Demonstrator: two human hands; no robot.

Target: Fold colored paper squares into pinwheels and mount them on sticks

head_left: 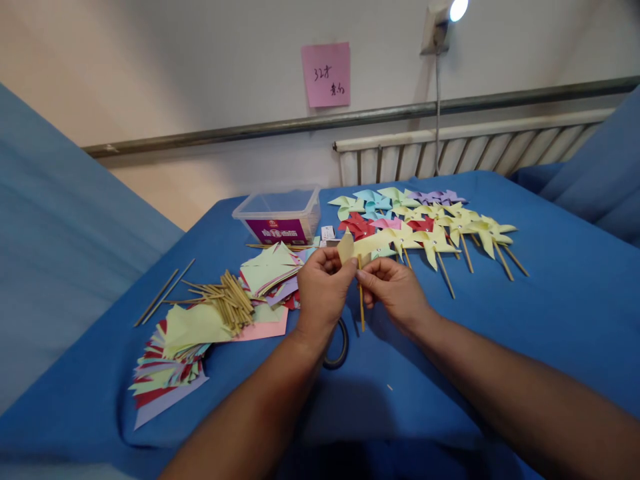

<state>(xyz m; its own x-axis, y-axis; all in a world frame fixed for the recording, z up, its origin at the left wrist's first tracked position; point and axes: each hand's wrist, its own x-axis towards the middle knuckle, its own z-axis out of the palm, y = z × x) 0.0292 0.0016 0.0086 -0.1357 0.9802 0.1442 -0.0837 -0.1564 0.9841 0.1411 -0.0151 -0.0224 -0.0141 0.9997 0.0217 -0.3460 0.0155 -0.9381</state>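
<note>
One yellow pinwheel [356, 248] on its stick [361, 300] sits above the blue cloth [550, 307], pinched between left hand [323, 288] and right hand [393, 287], both closed on it. Finished pinwheels [425, 223] lie just behind; sticks [227, 300], paper stacks [185, 347] and a tub [280, 213] left.

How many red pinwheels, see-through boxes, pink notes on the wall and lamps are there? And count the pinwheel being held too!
Red pinwheels: 2
See-through box: 1
Pink note: 1
Lamp: 1
Pinwheel being held: 1
Total: 6
</note>
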